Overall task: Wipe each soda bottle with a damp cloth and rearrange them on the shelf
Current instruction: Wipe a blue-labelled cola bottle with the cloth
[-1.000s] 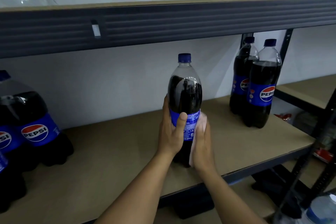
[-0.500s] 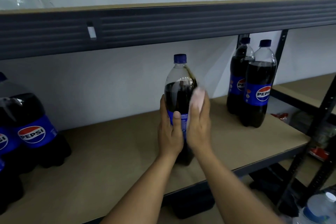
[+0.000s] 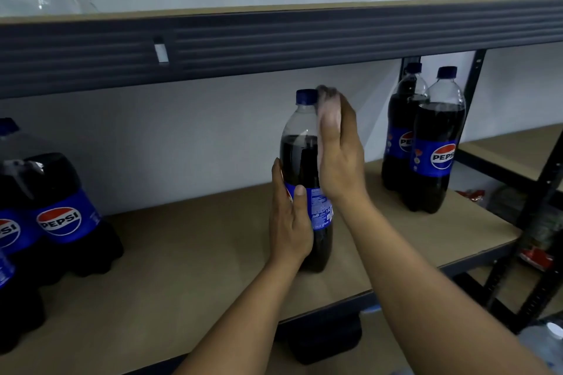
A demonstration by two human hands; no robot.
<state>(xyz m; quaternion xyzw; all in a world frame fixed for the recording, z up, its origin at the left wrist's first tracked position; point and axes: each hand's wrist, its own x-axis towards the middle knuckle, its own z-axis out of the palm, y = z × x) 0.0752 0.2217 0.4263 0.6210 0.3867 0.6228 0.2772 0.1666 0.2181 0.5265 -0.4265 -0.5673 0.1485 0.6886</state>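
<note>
A dark cola bottle point(image 3: 300, 158) with a blue cap and blue label stands upright on the brown shelf board point(image 3: 195, 256). My left hand point(image 3: 289, 225) grips its lower body around the label. My right hand point(image 3: 338, 158) presses a pale cloth point(image 3: 327, 106) flat against the bottle's upper right side, near the neck and cap. Two more Pepsi bottles point(image 3: 435, 143) stand at the right end of the shelf. Several Pepsi bottles point(image 3: 58, 216) are grouped at the left edge.
The dark metal beam of the upper shelf point(image 3: 304, 39) runs just above the bottle caps. Black uprights point(image 3: 548, 179) stand at the right, with a lower shelf behind. A clear bottle with a white cap point(image 3: 548, 341) sits at bottom right.
My right hand has slid the cloth up the bottle, from the label to the shoulder and neck. My left hand has kept its grip low on the bottle.
</note>
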